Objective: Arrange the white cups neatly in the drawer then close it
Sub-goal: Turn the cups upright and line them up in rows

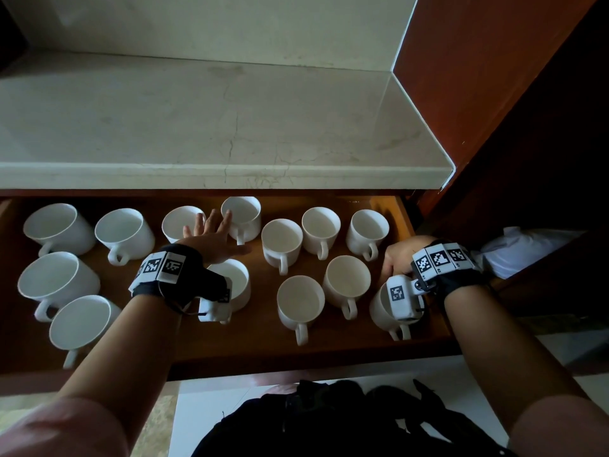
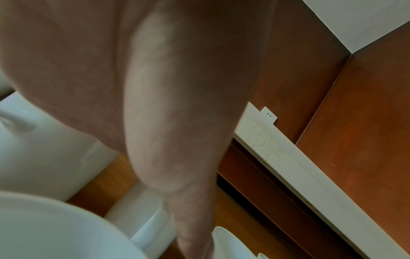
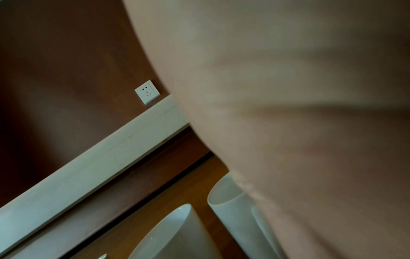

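From the head view I look down into the open wooden drawer [image 1: 425,328], pulled out below the pale marble surface [image 1: 230,127]. White cups stand upright across its floor, handles mostly pointing toward me. On the left sit four wide cups, among them the far left cup [image 1: 57,229] and the near left cup [image 1: 82,323]. On the right, narrower cups stand in loose rows, for instance the middle cup [image 1: 281,242] and the near middle cup [image 1: 300,303].

My left hand [image 1: 214,239] reaches in flat, its fingers [image 1: 225,219] spread wide and straight, holding nothing. The fingertips lie at the rim of the far cup [image 1: 242,216], and also touch or pass just beside the rounded cup [image 1: 183,222] to its left; I cannot tell which. Another cup [image 1: 235,282] sits partly hidden under my left wrist strap.

My right hand [image 1: 403,255] is at the drawer's right end, knuckles up and fingers curled downward, beside the far right cup [image 1: 367,234]. I cannot tell whether it grips anything. A cup [image 1: 380,311] sits below that wrist's camera.

The left wrist view shows mostly blurred palm, with white cup walls and the drawer floor beyond. The right wrist view shows a white wall socket [image 3: 147,92] on the brown panel above the surface's edge.
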A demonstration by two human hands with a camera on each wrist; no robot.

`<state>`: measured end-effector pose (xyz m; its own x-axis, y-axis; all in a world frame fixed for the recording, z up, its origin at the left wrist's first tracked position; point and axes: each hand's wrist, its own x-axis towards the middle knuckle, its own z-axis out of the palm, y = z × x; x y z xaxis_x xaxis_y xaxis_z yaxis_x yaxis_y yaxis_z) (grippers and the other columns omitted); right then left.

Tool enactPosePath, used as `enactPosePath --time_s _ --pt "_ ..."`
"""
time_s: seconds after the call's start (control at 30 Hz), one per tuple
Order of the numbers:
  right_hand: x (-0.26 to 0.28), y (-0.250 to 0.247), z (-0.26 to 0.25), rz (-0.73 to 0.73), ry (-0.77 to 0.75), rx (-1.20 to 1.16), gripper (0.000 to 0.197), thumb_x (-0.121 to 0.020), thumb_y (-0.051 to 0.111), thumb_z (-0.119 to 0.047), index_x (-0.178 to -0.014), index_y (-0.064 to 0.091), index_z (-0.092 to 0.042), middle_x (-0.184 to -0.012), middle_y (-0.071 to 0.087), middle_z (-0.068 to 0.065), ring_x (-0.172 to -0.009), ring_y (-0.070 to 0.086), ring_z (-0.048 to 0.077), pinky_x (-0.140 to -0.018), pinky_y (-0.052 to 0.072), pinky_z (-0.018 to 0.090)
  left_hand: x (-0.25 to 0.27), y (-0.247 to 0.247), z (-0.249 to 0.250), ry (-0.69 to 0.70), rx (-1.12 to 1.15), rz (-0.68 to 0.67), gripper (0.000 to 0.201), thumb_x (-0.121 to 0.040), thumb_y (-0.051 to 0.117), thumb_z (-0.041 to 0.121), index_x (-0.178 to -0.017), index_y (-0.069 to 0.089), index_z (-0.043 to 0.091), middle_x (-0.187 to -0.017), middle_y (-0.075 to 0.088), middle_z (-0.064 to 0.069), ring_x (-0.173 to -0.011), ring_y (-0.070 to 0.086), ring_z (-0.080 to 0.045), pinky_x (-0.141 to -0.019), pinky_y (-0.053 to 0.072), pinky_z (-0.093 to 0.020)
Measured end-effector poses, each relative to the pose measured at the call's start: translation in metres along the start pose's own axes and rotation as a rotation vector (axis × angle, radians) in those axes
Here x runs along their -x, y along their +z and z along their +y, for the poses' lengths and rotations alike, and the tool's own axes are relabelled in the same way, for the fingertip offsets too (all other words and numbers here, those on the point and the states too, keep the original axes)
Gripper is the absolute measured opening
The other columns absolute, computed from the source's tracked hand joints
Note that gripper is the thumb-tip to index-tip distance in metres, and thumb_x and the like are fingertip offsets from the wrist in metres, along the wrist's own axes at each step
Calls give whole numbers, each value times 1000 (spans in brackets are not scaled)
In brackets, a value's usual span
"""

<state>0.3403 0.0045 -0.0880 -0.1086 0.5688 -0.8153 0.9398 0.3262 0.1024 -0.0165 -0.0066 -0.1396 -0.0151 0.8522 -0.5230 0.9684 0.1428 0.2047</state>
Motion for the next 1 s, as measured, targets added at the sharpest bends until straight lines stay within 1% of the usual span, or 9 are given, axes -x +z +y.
enactPosePath --time_s 0.13,0.27,0.3,0.4,0.5,0.57,0.7,0.8,1.0 --pt "1 -2 -1 -14 2 9 27 -92 55 -24 -116 67 -31 -83 58 -17 -93 59 12 -79 50 24 0 0 1 3 0 0 99 -84 43 71 -148 -20 30 -156 -25 -4 -143 -23 -29 -113 -9 -55" --pt "5 -7 -1 -53 -11 -11 29 -93 56 -22 -120 65 -28 -91 61 -14 -86 59 8 -68 46 17 0 0 1 2 -1 6 99 -84 44 70 -148 -20 30 -156 -25 -4 -143 -22 -30 -113 -9 -55" --pt "6 -8 -1 -43 -7 -20 29 -92 57 -23 -120 64 -29 -97 62 -13 -90 60 9 -72 48 19 0 0 1 3 -1 6 99 -84 44 70 -148 -20 30 -156 -25 -4 -143 -22 -30 -113 -9 -55" --pt "9 -11 0 -26 0 -78 31 -91 60 -24 -121 64 -30 -113 64 -10 -104 59 12 -93 50 29 0 0 1 7 -2 1 99 -84 44 70 -148 -20 29 -156 -25 -4 -143 -22 -30 -113 -9 -55" --pt "11 -15 2 -35 -11 -183 36 -89 63 -23 -125 61 -25 -119 62 -8 -110 58 13 -98 48 31 0 0 0 7 -5 6 99 -84 44 69 -149 -19 28 -156 -25 -4 -143 -22 -31 -114 -7 -56" --pt "8 -16 2 -4 -11 -259 37 -88 64 -23 -125 60 -21 -113 62 -9 -106 59 14 -92 50 29 0 0 1 8 -7 11 99 -85 45 68 -149 -18 28 -157 -25 -4 -144 -21 -31 -114 -7 -57" --pt "-4 -11 2 140 14 -479 30 -87 65 -29 -116 63 -19 -108 65 0 -100 64 17 -87 56 37 1 -1 2 13 -4 21 99 -85 47 66 -150 -17 27 -157 -23 -4 -145 -17 -32 -115 -5 -57" --pt "-6 -10 0 221 -10 -590 21 -90 61 -29 -108 63 -18 -105 68 -2 -97 64 12 -85 55 34 4 -4 3 22 2 27 99 -86 49 63 -150 -16 24 -158 -21 -6 -145 -15 -33 -115 -3 -57" --pt "-5 -11 -9 363 -68 -718 13 -92 57 -24 -101 63 -17 -95 72 0 -86 69 9 -73 52 26 12 -10 2 37 50 38 94 -88 47 61 -152 -11 24 -159 -16 -5 -146 -7 -36 -113 1 -59"
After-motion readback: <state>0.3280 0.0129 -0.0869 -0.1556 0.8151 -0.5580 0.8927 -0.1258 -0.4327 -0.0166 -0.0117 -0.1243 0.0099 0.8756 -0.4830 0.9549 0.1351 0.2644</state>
